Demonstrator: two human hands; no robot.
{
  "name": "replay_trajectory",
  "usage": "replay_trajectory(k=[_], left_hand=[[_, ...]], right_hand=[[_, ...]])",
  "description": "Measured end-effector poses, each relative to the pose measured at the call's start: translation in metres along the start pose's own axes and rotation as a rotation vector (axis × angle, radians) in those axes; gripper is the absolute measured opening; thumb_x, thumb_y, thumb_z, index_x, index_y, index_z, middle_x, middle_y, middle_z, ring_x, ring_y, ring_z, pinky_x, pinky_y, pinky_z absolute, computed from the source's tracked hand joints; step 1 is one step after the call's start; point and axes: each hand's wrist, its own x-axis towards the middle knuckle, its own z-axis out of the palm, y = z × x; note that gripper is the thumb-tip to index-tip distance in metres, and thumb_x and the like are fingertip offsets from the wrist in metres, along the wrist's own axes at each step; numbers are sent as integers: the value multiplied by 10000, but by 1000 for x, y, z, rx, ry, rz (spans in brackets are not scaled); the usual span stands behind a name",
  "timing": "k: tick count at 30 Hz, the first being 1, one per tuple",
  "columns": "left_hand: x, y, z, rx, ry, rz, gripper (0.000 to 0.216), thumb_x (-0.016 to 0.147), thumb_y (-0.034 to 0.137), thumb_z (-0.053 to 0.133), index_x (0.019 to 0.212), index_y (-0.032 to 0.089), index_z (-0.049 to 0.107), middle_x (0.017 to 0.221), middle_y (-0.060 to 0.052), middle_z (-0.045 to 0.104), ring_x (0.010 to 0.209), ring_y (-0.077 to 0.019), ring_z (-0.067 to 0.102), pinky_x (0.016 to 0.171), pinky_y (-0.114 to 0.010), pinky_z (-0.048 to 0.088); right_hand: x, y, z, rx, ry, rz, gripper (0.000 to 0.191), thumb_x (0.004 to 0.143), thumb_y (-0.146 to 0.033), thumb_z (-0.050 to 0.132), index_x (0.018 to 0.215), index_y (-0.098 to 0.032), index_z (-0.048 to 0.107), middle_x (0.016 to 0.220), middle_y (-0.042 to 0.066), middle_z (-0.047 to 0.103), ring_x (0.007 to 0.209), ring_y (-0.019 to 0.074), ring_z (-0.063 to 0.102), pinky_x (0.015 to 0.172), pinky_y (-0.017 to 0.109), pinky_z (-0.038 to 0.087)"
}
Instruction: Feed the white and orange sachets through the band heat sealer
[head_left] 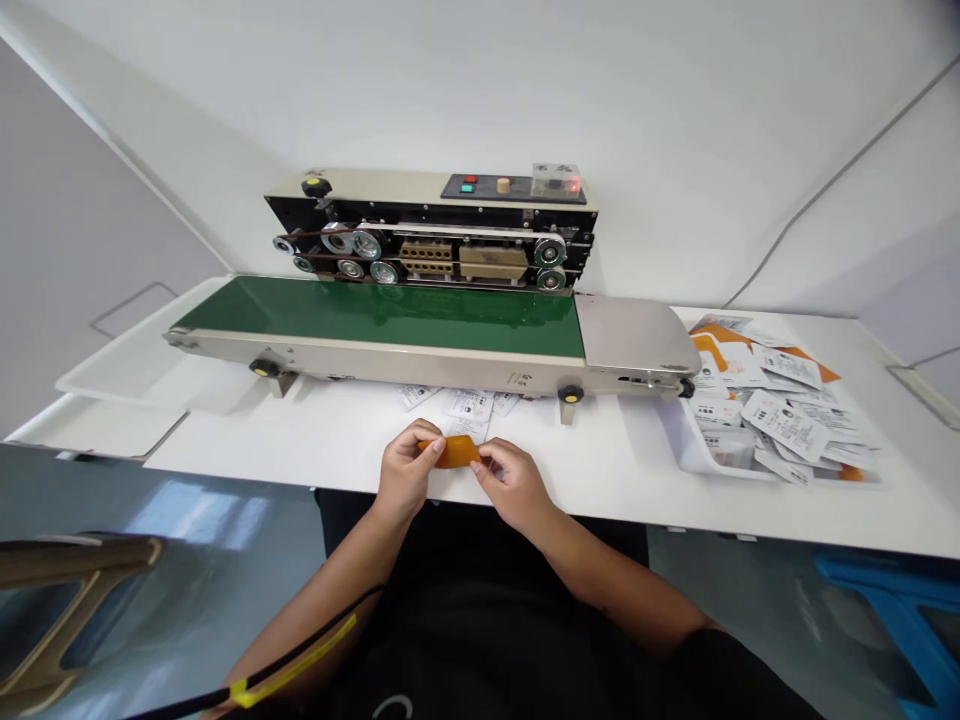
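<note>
Between my two hands, close to the table's front edge, is a small orange packet (pixel 457 452). My left hand (pixel 406 465) pinches its left end between thumb and fingers. At the other end, my right hand (pixel 514 482) grips it the same way. Just beyond the packet, several white printed packets (pixel 471 403) lie on the table, partly hidden under the front of a band sealing machine (pixel 431 240). The machine's green conveyor belt (pixel 390 315) runs left to right beyond my hands.
A white bin (pixel 697 450) heaped with white and orange packets (pixel 787 420) stands at the right. A translucent tray (pixel 135 370) sits at the belt's left end. Metal plate (pixel 637 335) extends the belt rightward. Stools (pixel 82 600) flank the table on the floor.
</note>
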Motion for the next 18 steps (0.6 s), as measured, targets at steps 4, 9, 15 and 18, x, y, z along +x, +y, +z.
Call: replay_trajectory(k=[4,9,15,18], left_hand=[[2,0,2,-29,-44,-21,264,869,451,792,916,198,735,921,-62,644,905,-226,618,813,-345,527],[0,1,4,-109,-79,7,366,915,546,711,1087,224,730,1025,-71,636,919,-225,606,828,-343,518],[-1,1,3,-83,-140,32,385,961,543,652,1133,207,724,972,-73,617,803,-200,552,800,-350,489],[0,1,0,-65,-193,44,360,979,524,632,1104,201,732,940,-63,582,810,-202,547,803,-350,474]], right_hand=[[0,6,2,98,52,68,123,929,-297,619,921,-221,715,814,23,693,731,183,638,686,310,535],[0,3,-8,326,102,209,165,924,-367,652,896,-211,696,741,8,673,632,155,624,599,282,536],[21,-37,-79,316,220,96,117,902,-319,725,974,-227,717,783,8,710,629,133,646,562,256,550],[44,-59,-120,235,303,3,160,898,-323,743,1028,-234,718,812,12,727,627,132,659,564,265,572]])
